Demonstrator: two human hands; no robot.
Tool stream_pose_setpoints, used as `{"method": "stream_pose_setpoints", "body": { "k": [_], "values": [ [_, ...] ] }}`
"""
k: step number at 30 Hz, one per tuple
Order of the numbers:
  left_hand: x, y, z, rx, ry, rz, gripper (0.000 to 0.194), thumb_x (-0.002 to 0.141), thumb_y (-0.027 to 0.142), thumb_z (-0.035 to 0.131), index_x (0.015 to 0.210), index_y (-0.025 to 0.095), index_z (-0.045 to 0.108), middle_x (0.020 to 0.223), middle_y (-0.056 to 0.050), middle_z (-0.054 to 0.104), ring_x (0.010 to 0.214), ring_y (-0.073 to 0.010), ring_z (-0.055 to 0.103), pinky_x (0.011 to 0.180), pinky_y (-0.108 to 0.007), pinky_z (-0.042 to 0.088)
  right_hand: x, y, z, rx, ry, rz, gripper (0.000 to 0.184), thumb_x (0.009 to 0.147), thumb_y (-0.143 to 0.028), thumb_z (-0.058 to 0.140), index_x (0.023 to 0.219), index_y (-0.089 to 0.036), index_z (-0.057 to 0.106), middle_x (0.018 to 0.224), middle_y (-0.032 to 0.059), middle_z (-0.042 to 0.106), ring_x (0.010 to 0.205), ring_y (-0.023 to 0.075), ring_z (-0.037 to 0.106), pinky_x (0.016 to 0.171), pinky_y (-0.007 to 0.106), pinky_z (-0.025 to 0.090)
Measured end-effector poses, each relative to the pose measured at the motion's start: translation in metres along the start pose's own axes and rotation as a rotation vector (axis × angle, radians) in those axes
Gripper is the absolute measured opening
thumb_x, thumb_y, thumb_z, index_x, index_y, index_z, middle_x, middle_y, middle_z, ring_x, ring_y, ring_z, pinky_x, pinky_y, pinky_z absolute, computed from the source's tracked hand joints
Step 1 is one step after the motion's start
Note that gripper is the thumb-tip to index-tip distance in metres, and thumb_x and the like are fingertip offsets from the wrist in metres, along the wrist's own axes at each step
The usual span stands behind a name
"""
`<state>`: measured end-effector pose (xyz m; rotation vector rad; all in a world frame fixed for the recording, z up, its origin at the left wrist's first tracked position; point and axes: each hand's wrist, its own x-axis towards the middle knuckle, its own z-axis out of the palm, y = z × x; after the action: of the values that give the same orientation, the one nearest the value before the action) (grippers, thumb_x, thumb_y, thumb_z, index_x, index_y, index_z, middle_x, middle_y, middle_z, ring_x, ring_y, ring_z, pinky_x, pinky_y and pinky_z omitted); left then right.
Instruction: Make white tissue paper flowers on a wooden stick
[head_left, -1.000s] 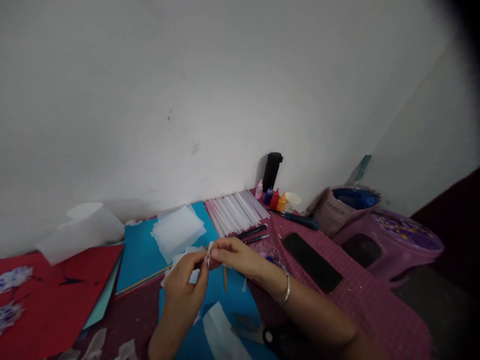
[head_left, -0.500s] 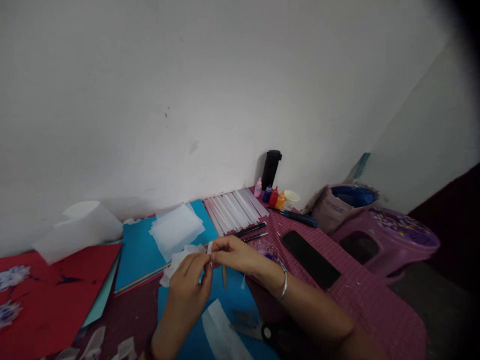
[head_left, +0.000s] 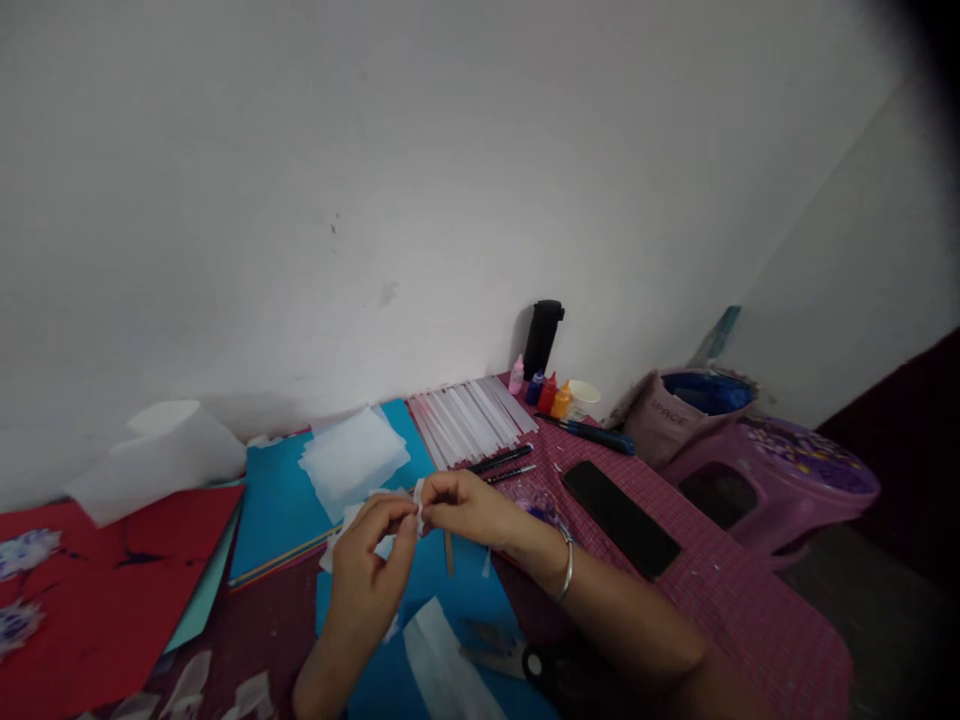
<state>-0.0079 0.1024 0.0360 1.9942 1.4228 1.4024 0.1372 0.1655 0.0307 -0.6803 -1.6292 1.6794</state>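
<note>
My left hand (head_left: 369, 565) and my right hand (head_left: 474, 512) meet over the blue sheet on the table. Between their fingertips is a small strip of white tissue paper (head_left: 418, 492). The right thumb and index finger pinch it, and the left fingertips close on its left edge. Beneath and behind the left hand lie crumpled white tissue pieces (head_left: 334, 548), partly hidden. Nearer to me, a folded white tissue strip (head_left: 446, 660) rests on the blue sheet (head_left: 379, 690), beside scissors (head_left: 517, 662) with dark handles. A thin brown stick (head_left: 449, 553) shows below the right hand.
White tissue squares (head_left: 356, 455) lie on blue card at the back. Pale glue sticks (head_left: 472, 420), small paint bottles (head_left: 548, 392), a black bottle (head_left: 541, 340), a cutter (head_left: 589, 432) and a phone (head_left: 621, 515) stand or lie rightward. Red card (head_left: 97, 630) is left; a pink stool (head_left: 750, 500) is right.
My left hand has shifted slightly down and left, its thumb and fingers turned a little differently at the paper strip. The right hand stays almost in place.
</note>
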Motion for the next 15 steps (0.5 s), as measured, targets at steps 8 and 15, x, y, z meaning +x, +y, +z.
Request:
{"method": "stream_pose_setpoints", "body": {
  "k": [8, 15],
  "values": [
    [0.0027, -0.0012, -0.0015, 0.063, 0.003, -0.104, 0.012, 0.078, 0.020, 0.055, 0.068, 0.018, 0.061, 0.071, -0.001, 0.060, 0.061, -0.0144, 0.055, 0.056, -0.025, 0.043, -0.0023, -0.0025, 0.0016, -0.186, 0.048, -0.080, 0.006, 0.072, -0.011, 0.053, 0.067, -0.015, 0.051, 0.064, -0.0043, 0.051, 0.060, 0.0079, 0.046, 0.060, 0.020, 0.037],
    [0.0045, -0.0003, -0.0072, -0.163, -0.011, -0.378, 0.021, 0.077, 0.030, 0.058, 0.060, 0.019, 0.057, 0.053, 0.005, 0.049, 0.049, -0.0107, 0.044, 0.048, -0.021, 0.036, -0.0008, -0.0008, 0.0004, -0.166, 0.054, -0.054, 0.007, 0.070, -0.010, 0.052, 0.065, -0.016, 0.050, 0.063, -0.0043, 0.050, 0.058, 0.0077, 0.045, 0.056, 0.020, 0.035]
  ]
}}
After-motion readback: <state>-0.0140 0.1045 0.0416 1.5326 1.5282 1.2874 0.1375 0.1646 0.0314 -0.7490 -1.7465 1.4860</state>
